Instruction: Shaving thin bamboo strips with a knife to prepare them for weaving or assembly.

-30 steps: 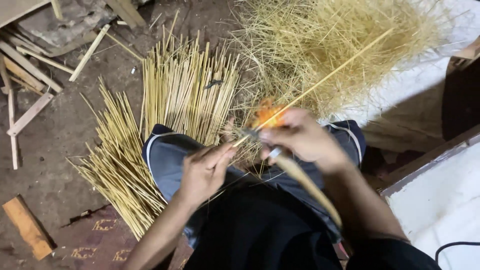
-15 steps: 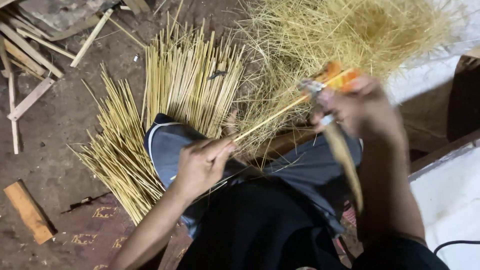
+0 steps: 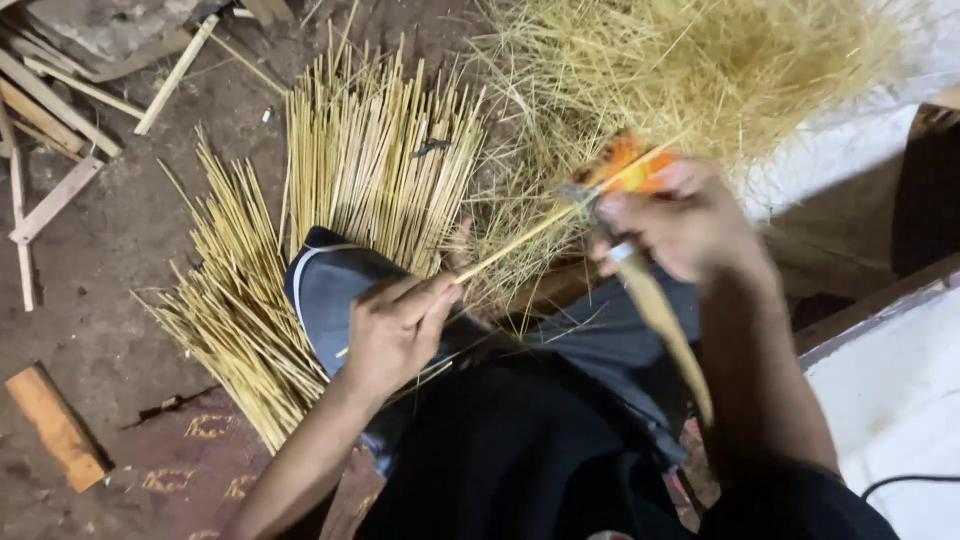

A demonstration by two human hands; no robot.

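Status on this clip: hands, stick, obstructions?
Left hand pinching thin bamboo stick. Right hand gripping knife against it. Nothing in the way.

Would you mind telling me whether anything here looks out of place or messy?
Nothing looks damaged. The thin pale bamboo sticks lie fanned in loose heaps on the dirt floor, and a tangled pile of straw-like shavings spreads beyond the knees. Scrap wood strips lie scattered at upper left.

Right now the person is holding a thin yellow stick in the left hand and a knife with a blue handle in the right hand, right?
Not quite. In the head view the knife handle in the right hand is orange, not blue. The left hand does hold the thin yellow stick.
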